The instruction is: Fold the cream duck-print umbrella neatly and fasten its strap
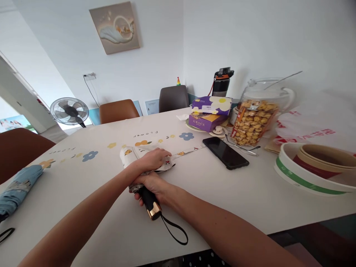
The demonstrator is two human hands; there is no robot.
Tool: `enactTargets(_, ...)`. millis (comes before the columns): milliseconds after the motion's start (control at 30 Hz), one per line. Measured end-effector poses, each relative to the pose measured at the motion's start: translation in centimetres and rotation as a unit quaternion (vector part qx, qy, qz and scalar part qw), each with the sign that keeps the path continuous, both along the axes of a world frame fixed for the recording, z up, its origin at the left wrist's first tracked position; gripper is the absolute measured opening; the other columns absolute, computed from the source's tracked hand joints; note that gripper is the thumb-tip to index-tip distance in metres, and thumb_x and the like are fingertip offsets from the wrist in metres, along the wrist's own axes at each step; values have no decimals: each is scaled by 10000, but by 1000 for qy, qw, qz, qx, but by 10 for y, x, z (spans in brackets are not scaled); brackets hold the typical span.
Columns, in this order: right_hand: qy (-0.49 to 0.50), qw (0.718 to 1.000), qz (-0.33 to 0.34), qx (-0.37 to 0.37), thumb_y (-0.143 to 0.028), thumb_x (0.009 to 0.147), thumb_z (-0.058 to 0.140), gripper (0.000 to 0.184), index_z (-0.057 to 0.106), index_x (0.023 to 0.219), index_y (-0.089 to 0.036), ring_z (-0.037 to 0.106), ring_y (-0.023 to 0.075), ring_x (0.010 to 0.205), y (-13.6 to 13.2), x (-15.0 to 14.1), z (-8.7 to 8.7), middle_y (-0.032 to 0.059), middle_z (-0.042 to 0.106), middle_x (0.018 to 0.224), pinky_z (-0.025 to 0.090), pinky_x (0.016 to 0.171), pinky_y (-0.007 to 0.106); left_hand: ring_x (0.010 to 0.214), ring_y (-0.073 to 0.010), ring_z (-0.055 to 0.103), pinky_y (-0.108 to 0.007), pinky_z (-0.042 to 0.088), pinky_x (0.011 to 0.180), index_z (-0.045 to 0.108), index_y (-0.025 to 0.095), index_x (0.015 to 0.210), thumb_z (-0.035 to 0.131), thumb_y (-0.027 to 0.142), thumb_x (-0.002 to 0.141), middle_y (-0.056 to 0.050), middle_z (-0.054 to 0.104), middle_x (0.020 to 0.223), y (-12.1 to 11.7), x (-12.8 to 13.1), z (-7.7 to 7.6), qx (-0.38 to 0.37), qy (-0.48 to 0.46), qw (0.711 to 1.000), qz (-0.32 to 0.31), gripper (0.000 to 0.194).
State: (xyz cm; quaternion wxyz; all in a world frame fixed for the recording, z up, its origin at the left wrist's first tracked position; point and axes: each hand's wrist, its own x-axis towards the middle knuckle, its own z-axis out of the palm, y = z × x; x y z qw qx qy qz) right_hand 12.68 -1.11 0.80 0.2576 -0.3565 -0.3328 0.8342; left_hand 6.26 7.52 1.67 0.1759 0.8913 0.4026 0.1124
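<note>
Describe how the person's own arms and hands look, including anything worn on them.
The left hand and right hand are bare, without gloves; the forearms show no sleeves, watch or bracelet. No ring is visible, though some fingers are partly hidden.

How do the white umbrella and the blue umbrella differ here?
The white umbrella has small printed figures; the blue umbrella is mostly blue. The left hand and right hand are on the white umbrella; the blue umbrella lies untouched. The white umbrella is partly loose; the blue umbrella looks bundled. Both are collapsed.
</note>
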Motion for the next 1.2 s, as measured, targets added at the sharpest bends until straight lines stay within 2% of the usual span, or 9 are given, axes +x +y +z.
enactTargets(167,-3,1000,-6,18,-150,679,589,124,534,789,-140,513,99,416,0,-1,0,0,561,622,445,322,223,876,-212,545,-300,424,713,616,247,787,493,178,719,-28,612,872,-5,1,3,68,3,997,20,156)
enactTargets(300,-20,1000,3,19,-156,647,612,136,524,747,-130,523,108,415,1,-4,-6,7,567,608,455,315,236,867,-191,529,-286,408,692,577,239,779,485,142,716,-9,613,885,-14,-1,8,125,-34,990,62,148)
enactTargets(433,-32,999,-1,22,-154,622,619,163,513,743,-135,524,118,411,-1,-6,-4,-2,560,589,451,300,246,874,-175,529,-271,394,694,568,240,784,483,198,770,1,615,913,-19,-5,11,165,-85,976,115,96)
enactTargets(600,-41,999,-11,20,-128,608,603,177,470,723,-151,506,123,389,-3,-6,0,-16,536,545,438,283,251,689,-147,528,-257,369,614,568,254,813,502,283,783,23,616,821,-20,-7,12,125,-94,972,175,78)
enactTargets(767,-26,999,-7,31,-129,603,613,196,475,741,-150,513,131,397,-2,-7,-4,-11,537,557,446,291,263,669,-135,537,-250,391,630,556,254,851,473,271,795,38,615,748,-20,-8,13,78,-166,964,194,101)
enactTargets(867,-38,999,-11,29,-112,600,609,170,489,718,-135,514,131,406,-1,-7,-4,-10,526,534,448,296,261,717,-127,563,-247,421,671,564,242,881,474,265,799,28,627,797,-21,-11,13,87,-262,936,220,125)
enactTargets(1000,-40,999,-7,15,-139,618,637,151,511,698,-119,503,118,412,0,-5,-3,-4,529,529,440,297,243,701,-110,577,-214,449,580,511,217,894,475,262,807,5,627,854,-27,-27,19,127,-451,849,244,104)
enactTargets(1067,-35,999,-6,6,-171,632,655,163,514,698,-123,493,110,409,2,-5,-4,-5,527,530,433,300,233,702,-109,583,-200,459,527,477,206,865,499,257,794,-6,614,885,-34,-43,26,154,-499,820,235,90)
enactTargets(1200,-23,1000,-1,-4,-200,641,680,198,509,722,-141,472,95,400,4,-4,-8,-21,509,537,429,317,221,838,-145,590,-223,517,549,458,193,834,561,244,757,-24,595,933,-57,-85,35,222,-464,824,238,138)
